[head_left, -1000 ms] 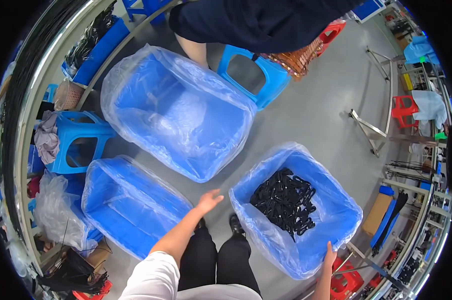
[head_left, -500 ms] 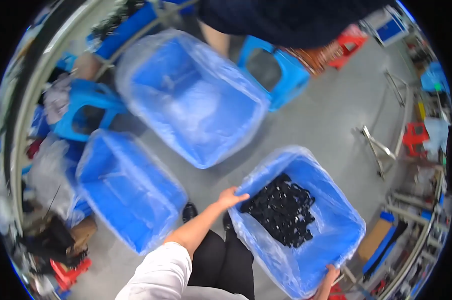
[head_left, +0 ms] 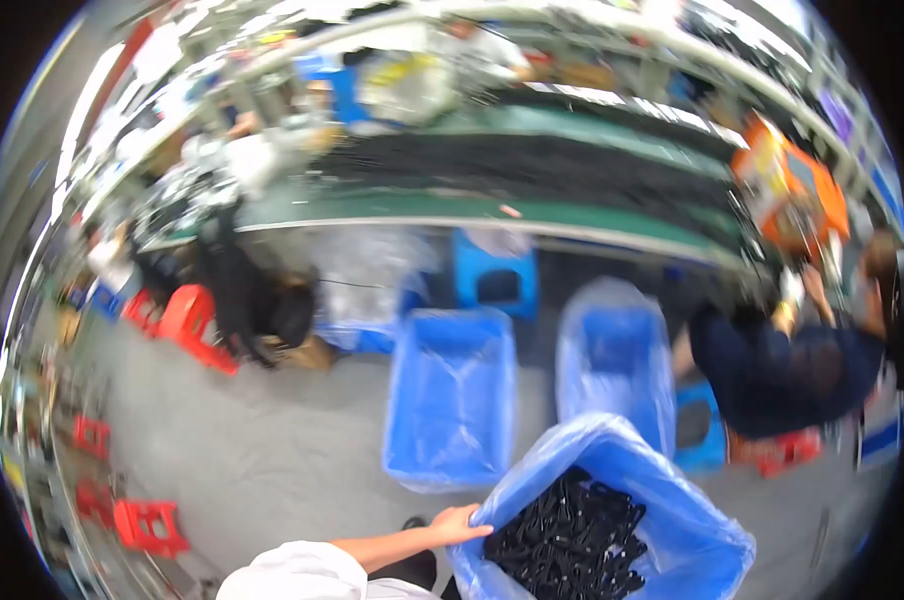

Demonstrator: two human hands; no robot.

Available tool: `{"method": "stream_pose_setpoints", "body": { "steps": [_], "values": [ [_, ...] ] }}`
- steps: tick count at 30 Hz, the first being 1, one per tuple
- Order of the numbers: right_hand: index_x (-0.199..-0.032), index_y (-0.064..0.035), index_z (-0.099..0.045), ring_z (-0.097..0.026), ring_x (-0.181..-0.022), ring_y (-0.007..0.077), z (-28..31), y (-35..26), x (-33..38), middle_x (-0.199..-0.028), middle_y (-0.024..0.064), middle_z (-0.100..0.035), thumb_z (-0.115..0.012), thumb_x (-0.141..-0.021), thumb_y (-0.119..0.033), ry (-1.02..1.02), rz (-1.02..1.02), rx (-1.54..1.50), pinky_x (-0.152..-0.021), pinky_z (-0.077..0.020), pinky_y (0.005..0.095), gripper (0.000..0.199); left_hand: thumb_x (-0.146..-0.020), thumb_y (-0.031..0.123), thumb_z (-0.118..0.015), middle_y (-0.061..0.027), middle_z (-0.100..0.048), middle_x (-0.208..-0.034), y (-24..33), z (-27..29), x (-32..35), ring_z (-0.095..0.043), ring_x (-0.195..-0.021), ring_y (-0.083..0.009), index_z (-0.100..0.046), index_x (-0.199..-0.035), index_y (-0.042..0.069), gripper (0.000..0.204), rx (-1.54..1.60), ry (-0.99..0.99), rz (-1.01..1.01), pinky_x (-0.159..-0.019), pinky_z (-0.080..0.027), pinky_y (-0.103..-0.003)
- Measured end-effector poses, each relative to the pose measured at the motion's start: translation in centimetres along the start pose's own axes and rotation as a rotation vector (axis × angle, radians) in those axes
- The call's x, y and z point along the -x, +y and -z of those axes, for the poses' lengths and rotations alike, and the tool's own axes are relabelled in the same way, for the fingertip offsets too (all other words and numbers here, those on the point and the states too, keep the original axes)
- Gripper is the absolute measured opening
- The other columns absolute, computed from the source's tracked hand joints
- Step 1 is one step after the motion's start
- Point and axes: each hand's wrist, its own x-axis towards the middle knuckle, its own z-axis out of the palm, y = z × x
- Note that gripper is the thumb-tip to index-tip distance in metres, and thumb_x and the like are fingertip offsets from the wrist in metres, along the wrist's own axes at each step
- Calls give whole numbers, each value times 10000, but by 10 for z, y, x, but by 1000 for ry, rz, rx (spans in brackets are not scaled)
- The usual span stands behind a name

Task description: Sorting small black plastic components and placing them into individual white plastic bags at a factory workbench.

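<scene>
Lined blue tote (head_left: 707, 535) is right in front of me, low and right of centre in the head view, near side cut off by the lower edge; can't tell if it's lifted or on the floor. Inside: a heap of small black looped parts (head_left: 572, 540), piled toward the left side, resting on the clear plastic liner (head_left: 532, 455) that folds out over the rim. My left hand (head_left: 459, 524) is clamped on the tote's left rim, liner pinched under the fingers, forearm coming from a white sleeve (head_left: 292, 575). Right hand out of view, so can't tell its state. Just beyond the tote, a second lined blue tote (head_left: 452, 400) on the grey floor (head_left: 272, 430), ahead and left; a third lined tote (head_left: 617, 355) behind mine, partly covered by its far corner. Blue stool (head_left: 497, 285) past them, under the long green counter (head_left: 322, 208), which carries a blurred spread of long black strands (head_left: 532, 165). Right: co-worker in a dark top (head_left: 782, 370), arms toward an orange bin (head_left: 817, 190), another blue stool (head_left: 702, 425) alongside. Far left: red stool (head_left: 197, 325), second red stool (head_left: 150, 527) lower down.
</scene>
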Motion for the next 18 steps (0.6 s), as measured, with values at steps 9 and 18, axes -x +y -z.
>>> {"method": "stream_pose_setpoints", "body": {
  "steps": [9,18],
  "values": [
    [-984,37,-669,-597,-742,228,-163,-300,-34,-834,109,-657,-709,-769,-118,-378,395,-137,-662,-503,353,267,-772,685,-640,-172,-688,-1126,-178,109,219,-648,-1070,-337,-608,-1271,100,770,444,712,188,-934,-487,-427],
    [-973,16,-662,-537,-720,131,-454,-617,171,-804,34,-618,-675,-798,-111,-864,853,-99,-620,-456,299,216,-779,571,-722,-158,-706,-1072,-382,222,457,-682,-973,-245,-650,-1181,28,680,841,1240,409,-870,-525,-374]
  ]
}}
